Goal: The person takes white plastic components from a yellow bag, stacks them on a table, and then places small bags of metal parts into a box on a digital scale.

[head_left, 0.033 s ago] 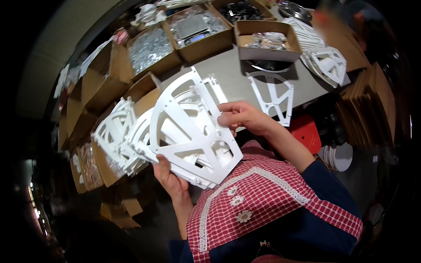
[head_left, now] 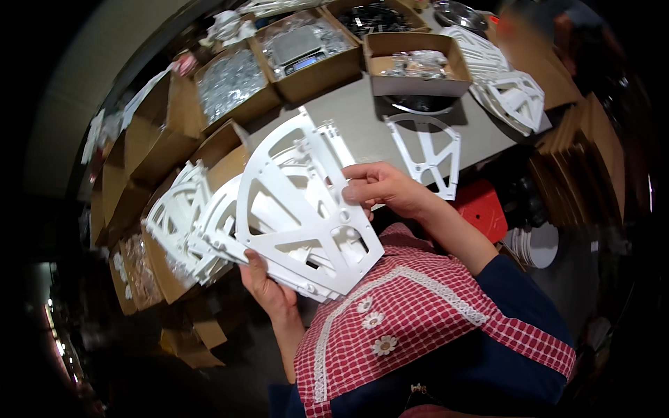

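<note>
I hold a stack of white fan-shaped plastic frames (head_left: 326,224) in front of my apron, tilted, with cutouts and small holes in the top piece. My left hand (head_left: 270,284) grips the lower left edge, its thumb on top and its fingers hidden beneath. My right hand (head_left: 390,189) pinches the right edge, with thumb and forefinger together there. Left of the stack, more white frames (head_left: 175,209) lie in a cardboard box. One separate white frame (head_left: 451,166) rests on the table's front edge, right of my right hand.
Open boxes of clear bagged parts (head_left: 233,78) line the back of the grey table (head_left: 366,122). A small scale (head_left: 296,47) sits on one. More white frames (head_left: 517,101) are piled at the right. A red stool (head_left: 482,211) and flattened cardboard (head_left: 582,157) stand beyond the table edge.
The whole view has shifted slightly. Both hands keep their grip on the stack of frames.
</note>
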A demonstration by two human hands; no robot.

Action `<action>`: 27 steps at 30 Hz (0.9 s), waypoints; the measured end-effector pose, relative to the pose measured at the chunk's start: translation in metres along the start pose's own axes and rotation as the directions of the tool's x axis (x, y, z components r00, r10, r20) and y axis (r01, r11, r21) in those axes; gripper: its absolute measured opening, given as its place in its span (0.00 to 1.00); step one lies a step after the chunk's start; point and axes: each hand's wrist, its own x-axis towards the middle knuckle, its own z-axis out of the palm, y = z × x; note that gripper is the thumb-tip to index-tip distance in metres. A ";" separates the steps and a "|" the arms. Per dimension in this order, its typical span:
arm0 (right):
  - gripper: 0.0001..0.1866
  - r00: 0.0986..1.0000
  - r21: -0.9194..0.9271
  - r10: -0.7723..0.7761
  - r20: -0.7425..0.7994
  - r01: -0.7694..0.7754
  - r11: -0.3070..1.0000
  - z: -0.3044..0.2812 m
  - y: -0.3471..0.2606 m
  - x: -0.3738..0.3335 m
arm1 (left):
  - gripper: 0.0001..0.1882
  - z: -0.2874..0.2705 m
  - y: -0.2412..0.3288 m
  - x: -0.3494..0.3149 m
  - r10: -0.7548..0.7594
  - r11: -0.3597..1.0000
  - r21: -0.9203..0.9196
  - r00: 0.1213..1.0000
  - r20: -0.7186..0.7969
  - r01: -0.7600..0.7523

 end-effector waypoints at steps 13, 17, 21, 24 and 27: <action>0.13 0.778 -0.337 -0.481 -0.404 0.362 0.869 -0.060 -0.054 -0.147 | 0.33 -0.005 -0.001 0.015 -0.117 0.989 -0.099 0.993 -0.036 0.113; 0.16 0.670 -0.809 -0.459 -0.583 -0.426 0.406 -0.086 -0.014 -0.113 | 0.33 -0.010 -0.002 0.015 -0.112 0.989 -0.102 0.993 -0.025 0.109; 0.20 0.689 -0.794 -0.399 -0.605 -0.563 0.231 -0.141 0.036 -0.056 | 0.31 -0.006 -0.008 0.019 -0.136 0.983 -0.121 0.991 0.003 0.135; 0.20 0.702 -0.811 -0.423 -0.572 -0.561 0.166 -0.149 0.052 -0.018 | 0.26 -0.001 0.000 0.014 -0.167 0.984 -0.049 0.985 0.045 0.170; 0.20 0.686 -0.811 -0.460 -0.564 -0.566 0.150 -0.151 0.060 0.013 | 0.26 -0.005 0.001 0.010 -0.144 0.989 -0.019 0.989 0.030 0.145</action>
